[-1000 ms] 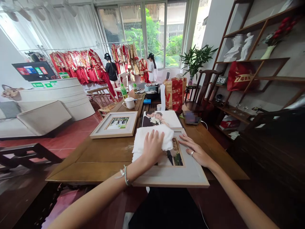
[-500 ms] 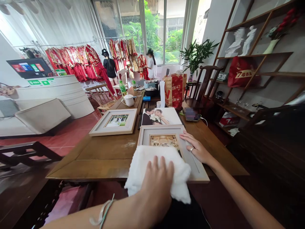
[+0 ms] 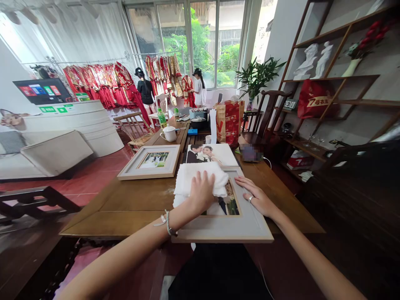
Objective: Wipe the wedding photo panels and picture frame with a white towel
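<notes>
A white towel (image 3: 195, 177), folded into a pad, lies on the upper left of a picture frame (image 3: 250, 229) at the table's near edge. My left hand (image 3: 203, 189) presses down on the towel, fingers forward and closed on it. Towel and hand cover much of the photo (image 3: 231, 202) inside the frame. On the frame's right border, my right hand (image 3: 258, 198) rests flat with its fingers stretched out, a ring on one of them. Just beyond lies a print of a couple (image 3: 215, 154), partly overlapped by the frame.
A second framed photo (image 3: 150, 161) lies to the left on the wooden table (image 3: 131, 208). Farther back stand a lidded white cup (image 3: 168, 133), a green bottle (image 3: 161, 118) and a red-and-brown paper bag (image 3: 229, 123). Two people are near the garment racks.
My left hand has slid the towel forward, away from me, over the frame, uncovering the lower part of the photo. My right hand stays on the frame's right side.
</notes>
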`<state>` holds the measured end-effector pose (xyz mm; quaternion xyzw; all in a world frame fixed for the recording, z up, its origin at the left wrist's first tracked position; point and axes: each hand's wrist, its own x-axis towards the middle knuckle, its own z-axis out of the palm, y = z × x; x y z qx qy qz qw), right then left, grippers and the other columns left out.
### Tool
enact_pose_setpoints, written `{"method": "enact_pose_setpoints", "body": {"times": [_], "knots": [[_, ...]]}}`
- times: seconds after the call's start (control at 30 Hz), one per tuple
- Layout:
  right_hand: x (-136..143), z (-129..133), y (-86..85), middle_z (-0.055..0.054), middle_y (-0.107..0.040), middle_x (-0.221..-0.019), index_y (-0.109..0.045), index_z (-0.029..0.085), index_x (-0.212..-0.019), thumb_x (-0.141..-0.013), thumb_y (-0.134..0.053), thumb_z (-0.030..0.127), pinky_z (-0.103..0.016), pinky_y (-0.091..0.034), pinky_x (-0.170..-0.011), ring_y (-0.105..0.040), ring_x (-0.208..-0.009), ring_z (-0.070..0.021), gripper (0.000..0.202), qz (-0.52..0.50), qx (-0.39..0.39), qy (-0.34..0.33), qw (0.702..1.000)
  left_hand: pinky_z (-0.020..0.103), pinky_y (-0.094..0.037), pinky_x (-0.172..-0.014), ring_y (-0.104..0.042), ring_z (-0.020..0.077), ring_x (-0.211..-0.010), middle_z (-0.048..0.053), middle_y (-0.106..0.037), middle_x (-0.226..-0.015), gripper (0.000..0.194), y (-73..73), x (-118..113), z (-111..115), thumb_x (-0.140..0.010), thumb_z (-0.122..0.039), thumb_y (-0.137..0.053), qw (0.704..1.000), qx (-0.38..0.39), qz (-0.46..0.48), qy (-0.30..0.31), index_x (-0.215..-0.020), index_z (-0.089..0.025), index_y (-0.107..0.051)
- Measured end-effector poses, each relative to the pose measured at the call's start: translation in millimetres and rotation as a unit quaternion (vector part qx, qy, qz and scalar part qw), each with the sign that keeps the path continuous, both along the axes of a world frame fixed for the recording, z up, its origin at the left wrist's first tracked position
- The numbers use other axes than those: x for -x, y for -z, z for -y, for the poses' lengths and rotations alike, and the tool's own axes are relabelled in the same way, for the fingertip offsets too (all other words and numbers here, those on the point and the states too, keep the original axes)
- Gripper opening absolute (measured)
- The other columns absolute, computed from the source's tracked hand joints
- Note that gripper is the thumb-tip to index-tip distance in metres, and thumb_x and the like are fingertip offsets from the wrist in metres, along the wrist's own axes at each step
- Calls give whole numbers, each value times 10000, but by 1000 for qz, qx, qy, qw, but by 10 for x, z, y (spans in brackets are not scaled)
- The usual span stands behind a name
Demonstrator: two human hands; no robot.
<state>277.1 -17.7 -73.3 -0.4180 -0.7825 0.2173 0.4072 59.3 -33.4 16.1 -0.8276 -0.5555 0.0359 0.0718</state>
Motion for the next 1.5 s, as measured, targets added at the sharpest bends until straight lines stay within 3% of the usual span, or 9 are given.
{"method": "enact_pose_setpoints", "body": {"times": [0.23,0.33,0.43,0.73,0.87,1.07,1.17,1.27,1.5], "knots": [[1,-4,24,-44,-506,-1327,-541,276,-1228,-784,-460,169,-516,-233,-1094,-342,-1308,-245,464,-4,-1,2,1000,566,-369,-911,-301,454,-1246,247,-301,-1399,740,19,196,979,-712,-167,-579,991,132,-20,28,-1393,-135,-291],[12,-1,16,-38,-502,-1332,-541,277,-1229,-787,-456,174,-508,-237,-1096,-342,-1308,-242,462,-7,1,3,1000,571,-315,-963,-248,433,-1279,221,-264,-1426,765,-16,272,1167,-690,-187,-569,986,165,-14,27,-1397,-150,-280],[18,4,2,-44,-500,-1334,-538,267,-1232,-786,-453,176,-510,-232,-1097,-337,-1312,-241,463,-2,4,1,1000,515,-202,-1054,-128,361,-1337,163,-198,-1468,823,9,295,974,-656,-164,-555,990,129,3,53,-1412,-161,-228],[-2,-11,18,-38,-486,-1349,-528,279,-1239,-785,-455,173,-534,-224,-1092,-312,-1325,-248,472,-4,12,-4,1000,444,-140,-1077,-107,277,-1356,138,-199,-1471,762,157,256,-233,-712,-107,-504,997,-38,52,38,-1406,-164,-194],[-3,-2,16,-35,-490,-1344,-527,283,-1239,-783,-453,169,-535,-219,-1094,-316,-1323,-245,476,-4,12,-2,1000,494,-212,-1037,-193,340,-1324,209,-283,-1414,742,85,179,-74,-708,-117,-532,999,21,20,40,-1389,-119,-237],[-5,5,20,-49,-511,-1322,-546,263,-1224,-790,-450,180,-517,-238,-1093,-342,-1308,-243,453,-1,2,-1,1000,528,-272,-1007,-240,391,-1297,222,-273,-1420,788,-156,234,861,-695,-126,-530,980,183,-20,75,-1413,-143,-207],[-15,-7,22,-54,-509,-1323,-546,259,-1224,-791,-453,180,-512,-238,-1094,-348,-1305,-239,450,1,-1,-2,1000,506,-275,-1021,-216,380,-1309,206,-238,-1442,807,-195,252,1085,-690,-124,-523,973,217,-7,76,-1421,-161,-184],[-20,-7,12,-60,-506,-1327,-545,250,-1226,-792,-454,177,-514,-235,-1095,-342,-1308,-242,450,5,0,-4,1000,466,-224,-1059,-128,364,-1334,202,-179,-1462,796,-87,224,934,-674,-125,-537,982,162,15,96,-1403,-133,-218],[-11,12,-3,-41,-491,-1344,-527,275,-1243,-797,-457,183,-529,-231,-1092,-322,-1320,-252,460,5,13,-3,1000,504,-139,-1067,-3,365,-1344,203,-101,-1478,794,134,123,-94,-680,-107,-560,996,13,32,78,-1392,-113,-208]]}}
